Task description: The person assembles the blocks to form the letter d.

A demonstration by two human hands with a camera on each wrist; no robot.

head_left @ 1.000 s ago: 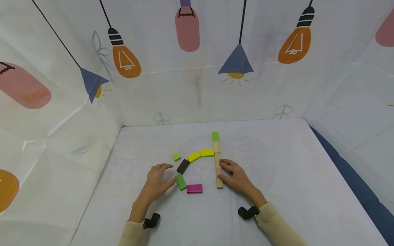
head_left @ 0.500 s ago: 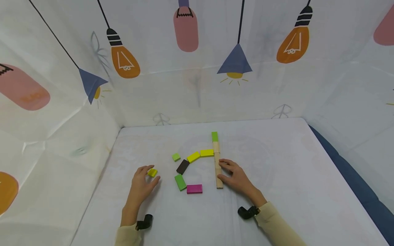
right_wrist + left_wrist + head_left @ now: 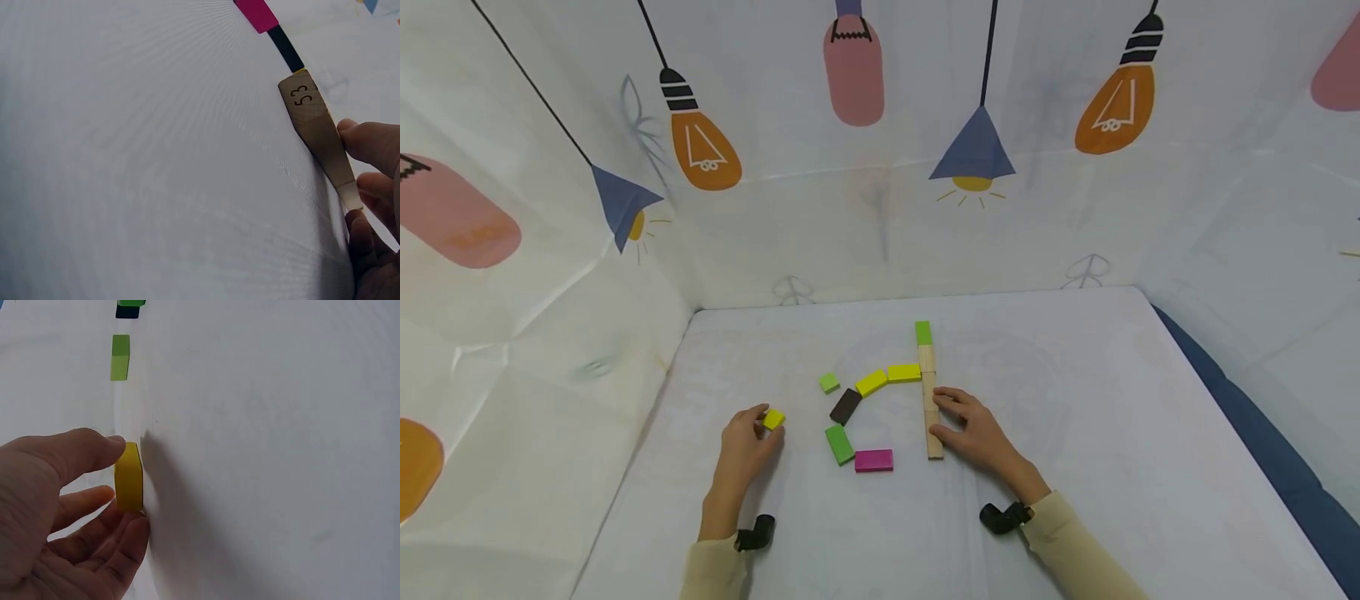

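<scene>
My left hand [image 3: 742,457] pinches a small yellow block [image 3: 129,478] between thumb and fingertips, close over the white table on the left. My right hand [image 3: 983,435] rests thumb and fingertips along the right side of a straight row of plain wooden blocks [image 3: 933,435]. The nearest one, a wooden block marked 53 [image 3: 312,112], shows beside the thumb in the right wrist view. A green block [image 3: 923,332] tops that row. Curving left from it lie two yellow blocks [image 3: 904,373], a dark brown block [image 3: 846,407], a green block [image 3: 840,444] and a magenta block [image 3: 874,461].
A small light-green block [image 3: 829,382] lies apart, outside the curve. The white table [image 3: 1075,375] meets a patterned sheet [image 3: 880,233] at its back and sides. Dark blue fabric [image 3: 1247,425] shows past the right edge.
My left hand has moved left from beside the green block to the small yellow block, and its thumb and fingers have closed on it. The right hand stays by the wooden row.
</scene>
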